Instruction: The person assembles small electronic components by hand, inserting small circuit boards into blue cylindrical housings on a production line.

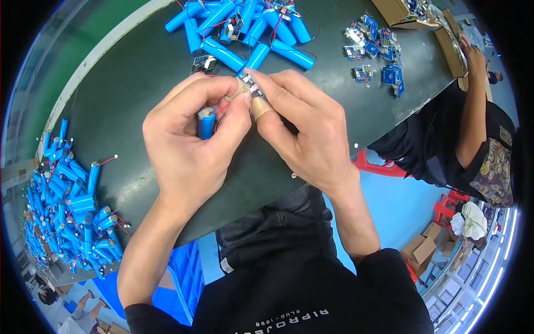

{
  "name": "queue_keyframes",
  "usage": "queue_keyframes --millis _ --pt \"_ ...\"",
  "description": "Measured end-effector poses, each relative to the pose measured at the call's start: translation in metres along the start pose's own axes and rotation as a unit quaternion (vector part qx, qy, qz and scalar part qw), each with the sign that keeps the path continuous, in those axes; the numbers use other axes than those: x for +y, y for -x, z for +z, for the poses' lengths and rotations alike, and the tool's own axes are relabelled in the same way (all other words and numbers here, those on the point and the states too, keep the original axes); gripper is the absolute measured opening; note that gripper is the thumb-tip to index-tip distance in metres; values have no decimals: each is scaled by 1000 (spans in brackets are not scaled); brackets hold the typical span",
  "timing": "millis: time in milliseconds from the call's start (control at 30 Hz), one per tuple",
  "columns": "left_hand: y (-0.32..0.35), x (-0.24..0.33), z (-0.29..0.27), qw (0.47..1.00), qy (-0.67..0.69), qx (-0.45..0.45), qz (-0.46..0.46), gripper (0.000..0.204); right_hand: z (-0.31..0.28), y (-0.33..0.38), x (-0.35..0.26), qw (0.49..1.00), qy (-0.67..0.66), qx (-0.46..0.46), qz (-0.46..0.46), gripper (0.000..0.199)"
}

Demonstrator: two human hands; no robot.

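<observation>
Both hands meet over the dark green table (pixel 250 172). Inside the curl of my left hand (pixel 192 128) sits a blue cylindrical battery cell (pixel 206 123), upright with its end up and red wire leading off it. The left thumb and forefinger pinch close to a small circuit board (pixel 252 86), where the wire's end is hidden. My right hand (pixel 306 122) grips that board between thumb and forefinger. Tan tape or finger covers wrap some fingertips. Just beyond the hands lie blue cells with circuit boards wired to them (pixel 222 53).
A large heap of wired blue cells (pixel 72 206) covers the table's left end. Loose blue circuit boards (pixel 378 47) lie at the far right, near a cardboard box (pixel 392 12). A co-worker's arm (pixel 473 106) reaches in at right. A blue crate (pixel 178 284) stands below the table.
</observation>
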State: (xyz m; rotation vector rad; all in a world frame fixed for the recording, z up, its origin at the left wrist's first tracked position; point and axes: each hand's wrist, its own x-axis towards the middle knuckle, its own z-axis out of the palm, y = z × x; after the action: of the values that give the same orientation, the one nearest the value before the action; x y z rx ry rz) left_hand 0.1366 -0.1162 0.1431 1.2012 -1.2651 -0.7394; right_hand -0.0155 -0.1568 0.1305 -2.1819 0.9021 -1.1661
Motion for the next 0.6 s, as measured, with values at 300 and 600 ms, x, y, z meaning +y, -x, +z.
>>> queue_keyframes --millis 300,600 --pt "2 -1 5 1000 9 9 -7 10 -1 0 -4 1000 4 0 11 28" --pt "3 2 7 998 44 36 9 12 -5 -1 -9 993 -96 7 70 32"
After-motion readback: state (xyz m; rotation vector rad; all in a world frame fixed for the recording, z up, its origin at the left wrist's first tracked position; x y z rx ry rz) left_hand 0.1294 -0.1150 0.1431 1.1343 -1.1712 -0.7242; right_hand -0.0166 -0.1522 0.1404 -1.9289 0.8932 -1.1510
